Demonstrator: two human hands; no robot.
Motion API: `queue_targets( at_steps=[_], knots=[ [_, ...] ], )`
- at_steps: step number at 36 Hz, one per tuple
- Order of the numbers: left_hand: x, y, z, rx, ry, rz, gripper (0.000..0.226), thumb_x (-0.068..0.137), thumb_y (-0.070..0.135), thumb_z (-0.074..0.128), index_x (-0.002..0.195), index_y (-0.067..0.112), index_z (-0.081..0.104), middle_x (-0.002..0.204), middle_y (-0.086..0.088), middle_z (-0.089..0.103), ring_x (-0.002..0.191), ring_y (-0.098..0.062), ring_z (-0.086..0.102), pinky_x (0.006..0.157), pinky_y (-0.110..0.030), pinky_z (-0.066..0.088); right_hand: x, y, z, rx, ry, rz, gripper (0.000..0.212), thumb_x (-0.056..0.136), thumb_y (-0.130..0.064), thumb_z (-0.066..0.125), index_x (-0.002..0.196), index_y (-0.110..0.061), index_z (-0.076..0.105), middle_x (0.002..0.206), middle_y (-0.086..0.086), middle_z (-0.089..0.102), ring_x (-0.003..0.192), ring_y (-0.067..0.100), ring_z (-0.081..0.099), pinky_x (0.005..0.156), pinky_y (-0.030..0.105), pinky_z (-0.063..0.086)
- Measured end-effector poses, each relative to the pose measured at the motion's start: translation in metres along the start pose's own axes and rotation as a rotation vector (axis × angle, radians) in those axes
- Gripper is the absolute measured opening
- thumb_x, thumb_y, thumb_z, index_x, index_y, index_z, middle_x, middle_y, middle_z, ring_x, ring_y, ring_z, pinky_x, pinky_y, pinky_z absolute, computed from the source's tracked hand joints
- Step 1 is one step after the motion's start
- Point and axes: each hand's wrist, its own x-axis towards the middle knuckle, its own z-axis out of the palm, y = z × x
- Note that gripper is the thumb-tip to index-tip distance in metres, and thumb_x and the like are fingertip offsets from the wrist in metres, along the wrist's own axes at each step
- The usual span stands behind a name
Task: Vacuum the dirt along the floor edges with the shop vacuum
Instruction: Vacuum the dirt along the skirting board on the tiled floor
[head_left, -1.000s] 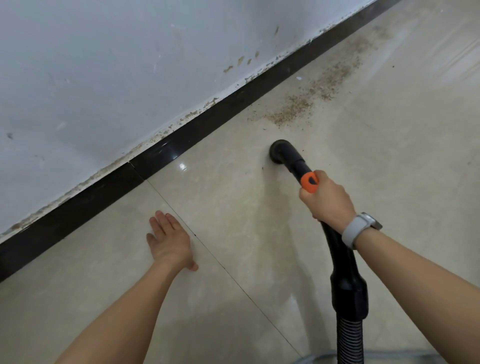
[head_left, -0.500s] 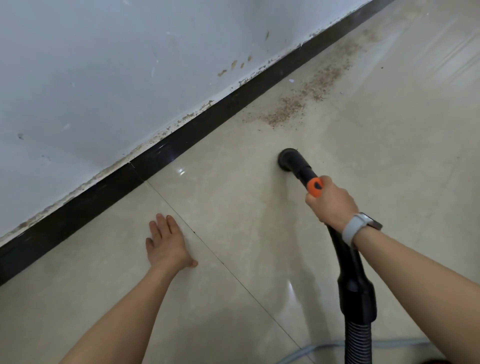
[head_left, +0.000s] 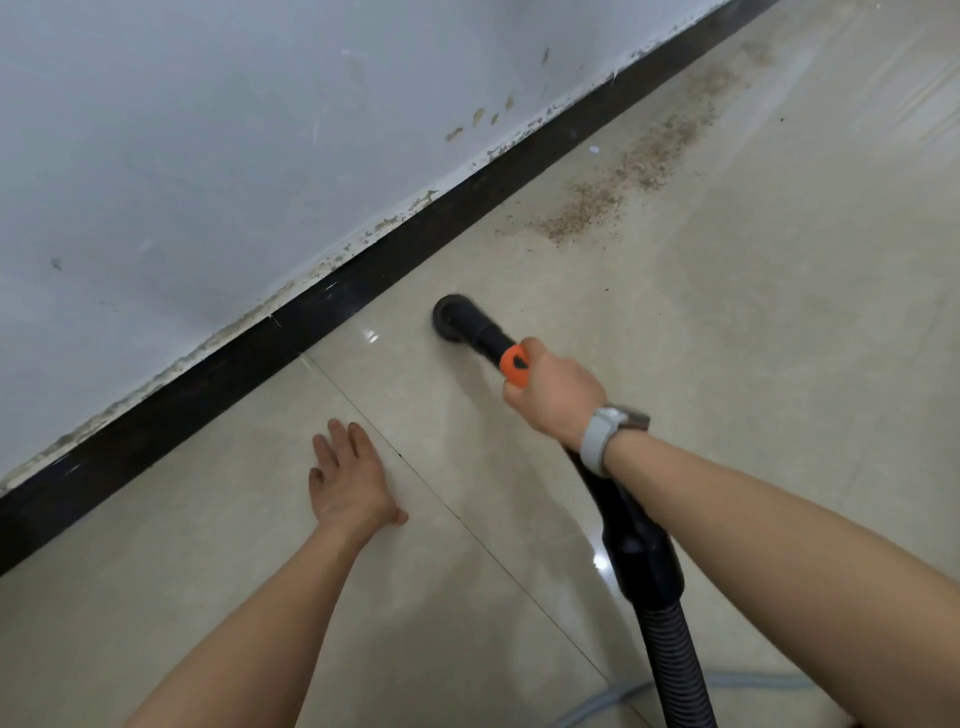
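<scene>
The right hand is closed around the black rigid vacuum wand, its grip taken just behind the orange collar; a pale grey wristwatch sits on that wrist. The round nozzle mouth sits low at the tiled floor, near the black skirting board but apart from it; whether it touches the tile cannot be told. The left hand lies flat on the floor, fingers straight and together, holding nothing, apparently bracing the person. Behind the right forearm the wand widens into a black cuff and joins the ribbed hose, which runs off the lower edge; the vacuum body is not in view. A pale cable or tube lies on the floor near the hose. The remaining dirt, a brown granular streak, lies ahead along the skirting, well apart from the nozzle; the floor beside the nozzle looks clean. Judgement: the wand is stiff and light, easily steered one-handed from its present hold near the collar, which gives fine control of the mouth. The hose is flexible and will drag behind, so slack matters as the reach extends. The glossy tile looks smooth, so the nozzle should slide freely. The white wall shows chipped paint above the skirting
</scene>
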Motion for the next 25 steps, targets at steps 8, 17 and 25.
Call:
queue_targets(
  at_steps=[8,17,25],
  knots=[
    [0.001,0.002,-0.001,0.011,-0.001,0.002,0.129,0.071,0.033,0.083,0.149,0.004,-0.016,0.157,-0.014,-0.024,0.145,-0.036,-0.017,0.118,-0.046,0.010,0.050,0.007,-0.028,0.118,0.031,0.147,0.029,0.086,-0.025,0.051,0.114,-0.016,0.048,0.090,0.010,0.062,0.069,0.031,0.062,0.066,0.034,0.053],
    [0.001,-0.005,-0.001,0.011,0.002,0.032,0.130,0.070,0.038,0.083,0.150,0.008,-0.016,0.157,-0.011,-0.024,0.145,-0.034,-0.018,0.119,-0.044,0.014,0.021,0.003,-0.009,0.102,-0.053,0.037,0.028,0.087,-0.026,0.050,0.113,-0.017,0.047,0.089,0.011,0.063,0.068,0.033,0.060,0.063,0.034,0.049],
    [0.005,-0.007,-0.020,0.002,-0.072,0.034,0.111,0.079,0.059,0.065,0.152,0.011,-0.002,0.160,-0.011,-0.014,0.147,-0.033,-0.006,0.117,-0.048,0.018,-0.012,0.085,-0.035,0.174,0.042,0.301,0.029,0.082,-0.030,0.052,0.110,-0.022,0.047,0.086,0.010,0.065,0.067,0.035,0.064,0.071,0.042,0.056]
  ],
)
